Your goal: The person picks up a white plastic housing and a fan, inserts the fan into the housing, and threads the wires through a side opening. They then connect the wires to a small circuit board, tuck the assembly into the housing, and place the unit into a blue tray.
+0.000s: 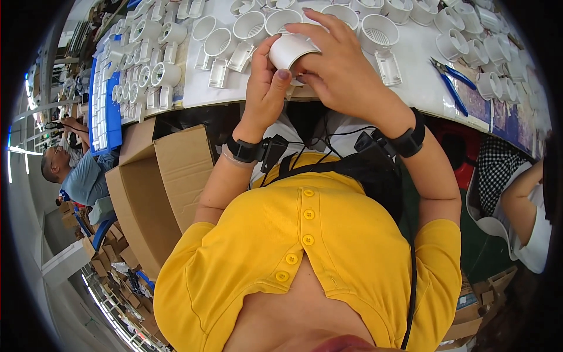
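Above the near edge of the table, both my hands are at one white plastic cup-shaped part, tilted with its rim toward the lower right. My left hand is closed around its left side, thumb below it. My right hand grips it from the right, with its upper fingers reaching over the top and the lower ones at the rim. The fingertips behind and inside the part are hidden. Just beyond my hands stand similar white round parts, some with small rectangular housings attached.
Blue-handled cutting pliers lie on the white table to the right, near more white parts. On the left is a blue tray. An open cardboard box stands below the table edge. Other people sit at both sides.
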`<state>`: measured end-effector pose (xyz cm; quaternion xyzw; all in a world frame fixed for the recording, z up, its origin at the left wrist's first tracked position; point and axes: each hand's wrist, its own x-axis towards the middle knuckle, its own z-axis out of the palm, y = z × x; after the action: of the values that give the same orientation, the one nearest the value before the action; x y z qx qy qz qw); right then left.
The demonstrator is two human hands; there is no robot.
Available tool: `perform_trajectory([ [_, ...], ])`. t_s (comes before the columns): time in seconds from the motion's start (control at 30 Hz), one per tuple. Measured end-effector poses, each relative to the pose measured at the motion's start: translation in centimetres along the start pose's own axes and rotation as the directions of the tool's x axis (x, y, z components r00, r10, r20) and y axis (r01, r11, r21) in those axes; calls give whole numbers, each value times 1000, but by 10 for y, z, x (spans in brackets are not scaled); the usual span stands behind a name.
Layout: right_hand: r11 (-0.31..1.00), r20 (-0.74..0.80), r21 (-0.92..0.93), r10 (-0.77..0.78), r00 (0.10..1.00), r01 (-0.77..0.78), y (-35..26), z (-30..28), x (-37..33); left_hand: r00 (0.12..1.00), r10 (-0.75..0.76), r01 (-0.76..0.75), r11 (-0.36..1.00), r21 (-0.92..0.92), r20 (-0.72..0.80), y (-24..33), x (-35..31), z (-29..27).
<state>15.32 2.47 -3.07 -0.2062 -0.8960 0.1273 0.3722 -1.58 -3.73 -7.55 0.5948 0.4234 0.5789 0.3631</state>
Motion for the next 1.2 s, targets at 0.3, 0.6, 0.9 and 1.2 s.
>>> perform_trajectory([
  [0.3,981,77,68,-186,979,181,11,-10,4,982,-173,179,982,64,-81,3,3,-2],
  [0.6,991,121,49,-129,984,124,22,-27,6,945,-241,298,914,-275,223,6,4,-10],
  [0.9,993,90,69,-102,991,96,13,-21,3,948,-222,282,918,-279,228,13,1,-11],
  [1.2,988,106,133,-92,990,77,14,-17,2,930,-257,348,845,-406,263,5,-2,-7],
])
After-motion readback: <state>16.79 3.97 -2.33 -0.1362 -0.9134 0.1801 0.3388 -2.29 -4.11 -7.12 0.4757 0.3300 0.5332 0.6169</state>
